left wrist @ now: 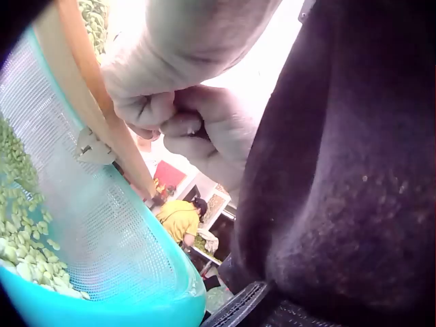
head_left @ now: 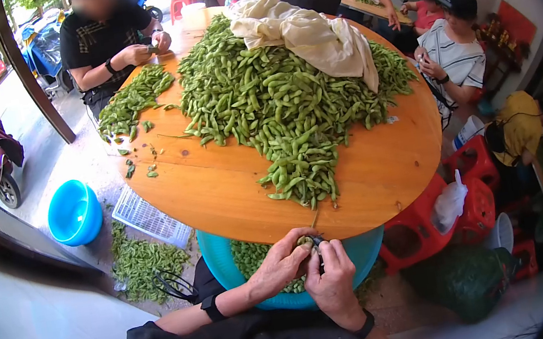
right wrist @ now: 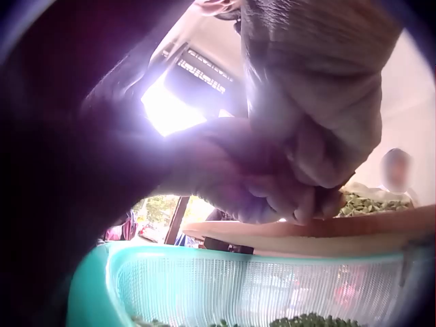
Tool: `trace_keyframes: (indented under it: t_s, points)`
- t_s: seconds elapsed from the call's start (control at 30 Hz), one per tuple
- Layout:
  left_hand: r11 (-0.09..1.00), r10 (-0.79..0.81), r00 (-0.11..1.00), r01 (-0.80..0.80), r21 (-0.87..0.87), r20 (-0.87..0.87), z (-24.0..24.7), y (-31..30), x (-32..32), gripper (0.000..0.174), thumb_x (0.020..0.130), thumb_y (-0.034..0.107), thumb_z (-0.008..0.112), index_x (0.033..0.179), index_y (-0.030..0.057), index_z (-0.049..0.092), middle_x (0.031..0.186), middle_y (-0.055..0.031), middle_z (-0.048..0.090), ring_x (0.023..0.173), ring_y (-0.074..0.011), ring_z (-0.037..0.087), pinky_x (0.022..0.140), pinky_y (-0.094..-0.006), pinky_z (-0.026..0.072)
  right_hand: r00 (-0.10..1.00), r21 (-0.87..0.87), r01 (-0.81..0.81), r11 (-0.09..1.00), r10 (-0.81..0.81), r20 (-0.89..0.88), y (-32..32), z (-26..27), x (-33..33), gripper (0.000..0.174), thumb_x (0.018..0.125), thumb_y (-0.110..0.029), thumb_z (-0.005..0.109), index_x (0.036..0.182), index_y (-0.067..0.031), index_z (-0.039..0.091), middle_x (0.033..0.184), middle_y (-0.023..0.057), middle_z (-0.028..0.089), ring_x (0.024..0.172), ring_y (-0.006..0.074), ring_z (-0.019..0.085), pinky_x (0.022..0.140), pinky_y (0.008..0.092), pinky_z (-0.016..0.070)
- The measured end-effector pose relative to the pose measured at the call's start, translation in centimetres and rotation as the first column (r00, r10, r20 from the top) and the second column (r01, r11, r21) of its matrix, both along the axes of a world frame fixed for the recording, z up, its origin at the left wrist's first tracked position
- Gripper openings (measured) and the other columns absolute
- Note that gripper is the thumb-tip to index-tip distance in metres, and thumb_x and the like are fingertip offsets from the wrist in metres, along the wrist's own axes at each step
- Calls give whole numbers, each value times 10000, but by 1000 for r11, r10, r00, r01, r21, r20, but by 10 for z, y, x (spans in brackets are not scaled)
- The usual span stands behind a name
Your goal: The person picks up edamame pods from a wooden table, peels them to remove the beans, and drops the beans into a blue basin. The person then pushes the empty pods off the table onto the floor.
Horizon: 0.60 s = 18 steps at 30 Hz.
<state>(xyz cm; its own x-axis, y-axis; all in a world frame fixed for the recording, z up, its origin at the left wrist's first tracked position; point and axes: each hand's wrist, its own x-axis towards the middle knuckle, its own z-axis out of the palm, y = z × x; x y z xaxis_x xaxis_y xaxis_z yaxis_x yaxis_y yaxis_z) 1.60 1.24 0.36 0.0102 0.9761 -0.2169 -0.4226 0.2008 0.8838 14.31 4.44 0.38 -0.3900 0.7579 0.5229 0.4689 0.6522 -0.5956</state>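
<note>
In the head view my left hand [head_left: 277, 268] and right hand [head_left: 333, 277] meet at the table's near edge. Between their fingertips they pinch a green soybean pod [head_left: 305, 241], mostly hidden by the fingers. A small dark piece [head_left: 317, 240] shows beside it at the right fingertips. Both wrist views show the fingers curled close together, hiding the pod. Below the hands stands a turquoise mesh basket [head_left: 218, 257] holding shelled green beans [left wrist: 24, 225]. A large heap of soybean pods [head_left: 275, 101] lies on the round wooden table [head_left: 384, 166], its near tip pointing toward my hands.
A cream cloth [head_left: 306, 29] drapes over the heap. Across the table a person [head_left: 107, 50] handles pods beside a smaller pile [head_left: 136, 98]. A blue basin [head_left: 74, 213], a white crate [head_left: 149, 216] and scattered pods [head_left: 145, 267] lie on the left floor; red stools [head_left: 412, 225] stand right.
</note>
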Motion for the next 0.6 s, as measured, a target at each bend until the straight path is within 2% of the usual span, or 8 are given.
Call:
trace_keyframes:
  t_s: [0.07, 0.17, 0.3, 0.43, 0.5, 0.53, 0.57, 0.6]
  points:
    - [1000, 11, 988, -14, 17, 152, -5, 0, 1, 262, 1000, 100, 427, 1218, 59, 564, 802, 62, 496, 665, -32, 421, 563, -201, 374, 1000, 16, 10, 1000, -10, -24, 1, 2, -1, 119, 815, 32, 601, 930, 24, 569, 846, 195, 535, 743, 422, 570, 621, 471, 474]
    - [999, -28, 985, 22, 34, 170, -9, 0, -4, 256, 998, 95, 427, 1206, 49, 569, 812, 61, 513, 666, -30, 423, 570, -203, 374, 999, 37, 1, 999, 1, -47, 1, 4, -2, 100, 824, 34, 591, 921, 25, 567, 839, 189, 535, 728, 411, 572, 612, 459, 477]
    - [998, -58, 994, 59, -2, 95, -16, -2, -9, 366, 959, 30, 392, 1292, 30, 545, 848, 44, 534, 680, -42, 436, 594, -205, 387, 998, 50, -27, 998, 29, -55, 2, -2, -3, 93, 827, 38, 585, 917, 24, 567, 827, 183, 530, 715, 386, 577, 610, 443, 479]
    - [998, -61, 986, 55, 41, 153, -9, -5, -6, 456, 937, -18, 403, 1381, 34, 494, 905, -10, 578, 736, -88, 489, 676, -240, 450, 997, 6, -31, 1000, 31, -66, 7, 5, 11, 75, 830, 47, 571, 903, 30, 567, 810, 176, 527, 712, 370, 583, 615, 432, 477]
    - [985, -115, 990, 104, 135, 80, -6, -6, -7, 495, 934, -54, 402, 1419, 28, 458, 1024, -21, 594, 794, -116, 501, 725, -253, 461, 997, 25, 80, 996, -80, -14, 11, 17, 30, 31, 831, 48, 555, 861, 39, 549, 799, 177, 520, 702, 366, 576, 615, 418, 461]
    - [967, -188, 980, 197, 160, -70, -12, -6, -12, 400, 978, 1, 457, 1372, 29, 516, 1072, -49, 653, 860, -159, 598, 779, -284, 501, 991, 48, 131, 990, -132, 22, 14, 26, 43, 56, 833, 20, 555, 888, 26, 565, 812, 173, 518, 708, 370, 569, 612, 446, 464]
    - [967, -187, 980, 196, 161, -69, -11, -7, -19, 400, 978, 1, 457, 1372, 29, 516, 1072, -49, 653, 860, -159, 598, 779, -284, 501, 979, 54, 198, 979, -200, 42, 22, 22, 63, 28, 842, 21, 543, 867, 32, 548, 804, 179, 513, 695, 374, 557, 609, 451, 446]
    - [886, -309, 878, 405, 223, -366, -6, -5, -28, 336, 987, 63, 501, 1315, 34, 568, 1080, -72, 676, 913, -183, 632, 809, -304, 514, 954, 97, 295, 951, -299, 34, 28, 22, 79, 21, 848, 27, 530, 861, 43, 534, 790, 185, 503, 691, 389, 545, 610, 464, 427]
